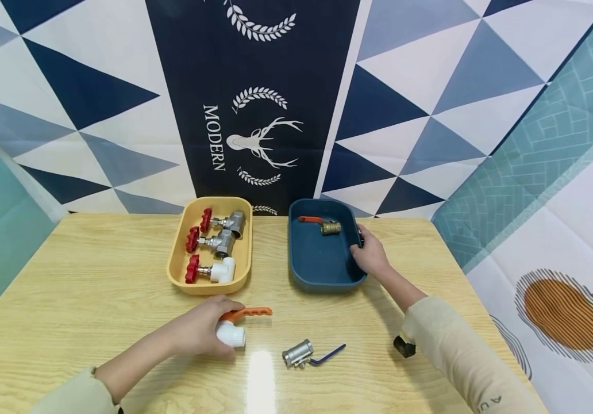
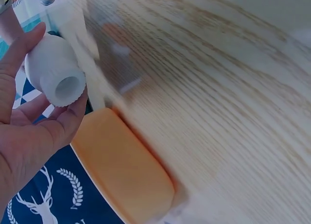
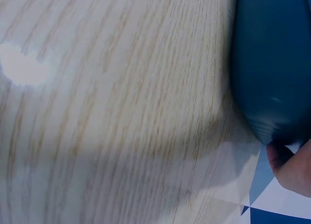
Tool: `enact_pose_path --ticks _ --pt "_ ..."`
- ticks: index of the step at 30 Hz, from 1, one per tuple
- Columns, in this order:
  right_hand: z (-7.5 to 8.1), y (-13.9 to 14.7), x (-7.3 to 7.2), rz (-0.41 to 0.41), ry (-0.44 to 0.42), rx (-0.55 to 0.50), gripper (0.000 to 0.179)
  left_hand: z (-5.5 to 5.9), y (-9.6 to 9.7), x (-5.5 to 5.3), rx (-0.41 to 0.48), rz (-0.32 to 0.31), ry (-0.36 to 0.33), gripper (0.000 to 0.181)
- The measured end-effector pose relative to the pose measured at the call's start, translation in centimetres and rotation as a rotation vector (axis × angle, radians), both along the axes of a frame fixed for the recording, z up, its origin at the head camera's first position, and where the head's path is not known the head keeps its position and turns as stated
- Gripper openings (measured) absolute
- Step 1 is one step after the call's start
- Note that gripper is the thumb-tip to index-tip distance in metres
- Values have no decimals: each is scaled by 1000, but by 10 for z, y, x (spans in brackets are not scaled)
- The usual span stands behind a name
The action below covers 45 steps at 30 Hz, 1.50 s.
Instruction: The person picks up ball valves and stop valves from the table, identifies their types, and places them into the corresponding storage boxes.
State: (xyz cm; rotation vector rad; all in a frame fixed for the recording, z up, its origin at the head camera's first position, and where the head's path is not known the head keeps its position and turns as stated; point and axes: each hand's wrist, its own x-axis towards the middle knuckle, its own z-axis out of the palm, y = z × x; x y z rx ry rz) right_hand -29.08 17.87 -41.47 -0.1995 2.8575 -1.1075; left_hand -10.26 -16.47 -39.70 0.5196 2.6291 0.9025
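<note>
My left hand point(image 1: 200, 330) grips a white plastic ball valve point(image 1: 231, 334) with an orange lever, held over the table in front of the yellow tray. In the left wrist view the round, open end of this white valve point(image 2: 68, 90) faces the camera, between thumb and fingers. At the blue tray point(image 1: 322, 286), my right hand point(image 1: 370, 253) holds the right-hand wall, thumb inside the rim. The right wrist view catches only part of that hand point(image 3: 294, 170) at the tray's edge. Inside the blue tray lies a brass ball valve point(image 1: 330, 227) with a red-orange lever.
A metal ball valve point(image 1: 298, 353) with a blue lever lies on the table between my arms. At the back left, the yellow tray point(image 1: 208, 287) contains two metal valves point(image 1: 221, 244) and a white one point(image 1: 222, 270), all with red handwheels. Patterned cloth point(image 1: 255, 69) rises behind the table.
</note>
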Motion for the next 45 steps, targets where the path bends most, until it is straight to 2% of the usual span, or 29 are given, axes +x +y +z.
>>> enact_pose_path --ticks 4,9,18,30,36,45 --pt "-1 0 0 4 6 1 61 2 3 -2 12 14 4 75" --pt "0 1 1 20 18 -5 61 5 8 -6 26 26 45 74" --pt "-2 2 1 17 17 -12 61 19 15 -13 31 55 89 73" --pt "-1 1 1 10 22 -26 60 33 27 -34 50 117 128 67" --pt "-1 1 1 2 23 -26 60 40 36 -43 65 124 121 70" --pt "-1 1 2 4 17 -37 60 46 43 -51 65 114 143 71"
